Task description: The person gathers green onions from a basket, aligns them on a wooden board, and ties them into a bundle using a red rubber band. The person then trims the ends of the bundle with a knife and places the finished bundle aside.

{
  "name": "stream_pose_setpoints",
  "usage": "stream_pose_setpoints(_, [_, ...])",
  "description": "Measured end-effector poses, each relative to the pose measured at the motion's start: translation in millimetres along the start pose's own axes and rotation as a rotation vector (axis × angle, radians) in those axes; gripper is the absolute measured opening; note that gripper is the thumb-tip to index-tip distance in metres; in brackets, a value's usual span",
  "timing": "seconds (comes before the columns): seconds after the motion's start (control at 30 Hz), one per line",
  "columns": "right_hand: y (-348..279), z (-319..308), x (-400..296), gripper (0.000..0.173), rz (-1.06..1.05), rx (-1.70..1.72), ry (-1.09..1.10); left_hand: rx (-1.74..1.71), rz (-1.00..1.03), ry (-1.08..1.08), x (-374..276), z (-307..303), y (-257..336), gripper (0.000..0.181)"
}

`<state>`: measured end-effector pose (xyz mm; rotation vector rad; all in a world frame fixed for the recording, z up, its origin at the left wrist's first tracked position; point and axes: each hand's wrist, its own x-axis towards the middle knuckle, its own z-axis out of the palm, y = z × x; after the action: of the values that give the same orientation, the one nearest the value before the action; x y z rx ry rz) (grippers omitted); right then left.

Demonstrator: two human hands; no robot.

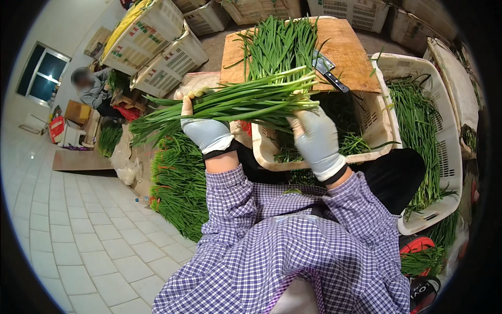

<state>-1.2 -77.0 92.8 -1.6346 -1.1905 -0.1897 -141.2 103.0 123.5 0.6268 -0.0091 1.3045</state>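
A loose bunch of garlic chives lies sideways between my two hands, pale stem ends to the right and green leaf tips to the left. My left hand, in a light glove, grips it around the leafy part. At the stem end my right hand, gloved too, has its fingers on the bunch, partly hidden behind it. Just beyond, more chives are spread on a wooden board. A cleaver rests on that board, its black handle towards me. The board sits on a white plastic crate containing loose green leaves.
To the right stands a white crate holding loose chives. Tied chive bundles are piled on the floor at my left. Stacked crates stand beyond, and a person sits at the far left.
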Motion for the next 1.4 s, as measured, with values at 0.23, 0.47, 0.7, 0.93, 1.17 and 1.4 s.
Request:
stream_pose_setpoints(0.23, [145,-77,-23,0.020,0.501,-0.579,-0.598,0.157,0.126,0.350,29,-24,23,0.026])
stream_pose_setpoints(0.47, [38,-40,10,0.055,0.484,0.796,-0.390,0.088,0.007,0.067,35,-57,12,0.031])
stream_pose_setpoints(0.7, [134,-78,27,0.021,0.767,0.544,-0.214,-0.278,-0.089,-0.074,31,-18,20,0.029])
stream_pose_setpoints(0.93, [222,-11,-39,0.043,0.491,-0.465,-1.577,-0.366,-0.214,-0.104,49,-59,-7,0.033])
stream_pose_setpoints(1.17, [341,74,-150,0.061,0.601,-0.480,-2.367,-0.065,-0.113,0.149,56,-113,-7,0.040])
stream_pose_setpoints(1.4, [439,61,-119,0.041,0.851,-0.337,-0.903,-0.018,-0.102,0.269,58,-129,-10,0.036])
